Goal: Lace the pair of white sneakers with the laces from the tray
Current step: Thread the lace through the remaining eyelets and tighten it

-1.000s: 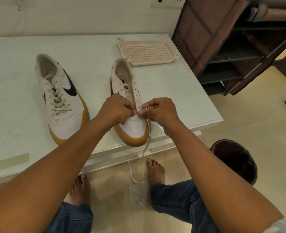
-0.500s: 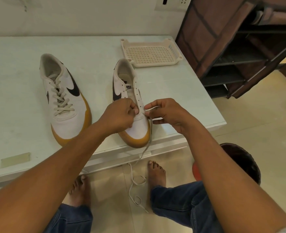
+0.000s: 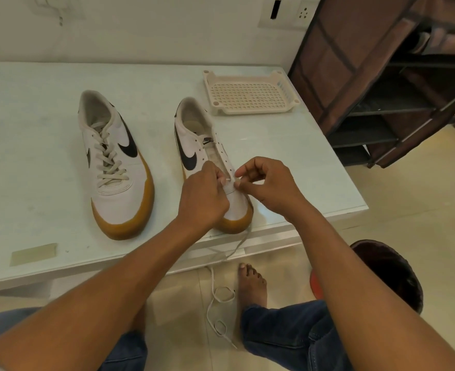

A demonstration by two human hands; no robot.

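Two white sneakers with tan soles stand on the table. The left sneaker is laced. The right sneaker has bare upper eyelets. My left hand and my right hand meet over its lowest eyelets, each pinching the white lace there. The rest of the lace trails off the table edge and coils on the floor. The beige tray behind the right sneaker holds nothing.
A dark brown shoe rack stands right of the table. A piece of tape lies near the table's front left. My bare foot and a dark bin are on the floor below.
Both hands stayed at the toe-end eyelets, the right hand drawing slightly away then back. The camera tilted, shifting the scene.
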